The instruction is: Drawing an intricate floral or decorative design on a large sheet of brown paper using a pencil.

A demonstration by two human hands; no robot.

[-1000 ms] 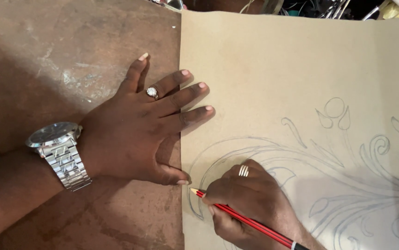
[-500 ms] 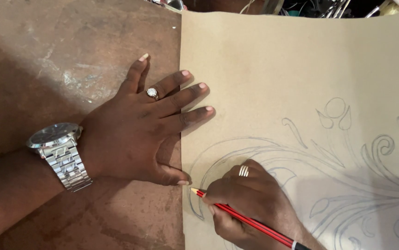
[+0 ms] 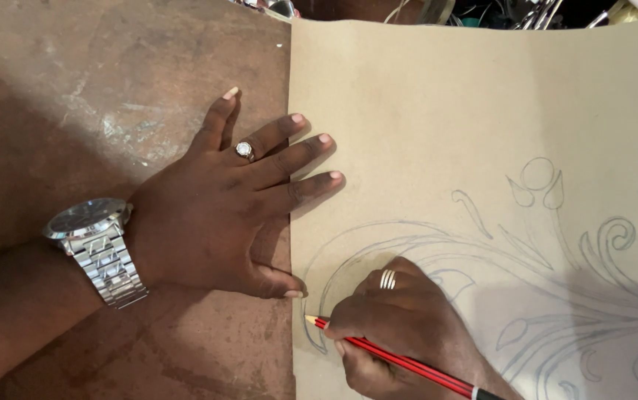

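The left hand (image 3: 219, 215) lies flat and spread wide on the brown desk (image 3: 74, 89), holding nothing. Three of its fingertips and the thumb tip reach over the left edge of the paper (image 3: 437, 111) and press on it, while the little finger stays on the bare desk. A ring (image 3: 244, 150) sits on one finger, and a silver watch (image 3: 97, 248) wraps the wrist.

The right hand (image 3: 400, 326) rests on the lower part of the paper, closed around a red pencil (image 3: 400, 361). The pencil slants from lower right to upper left (its dark end runs off the bottom edge), and its point touches the paper just below the left thumb, close to the sheet's left edge, at the foot of a drawn curve. A band (image 3: 387, 278) shows on one finger of this hand.

The tan paper covers the right half of the desk. Grey pencil scrollwork (image 3: 541, 222) fills its lower right: long sweeping curves, curled tips and a small bud shape. Tools lie blurred along the far edge of the desk.
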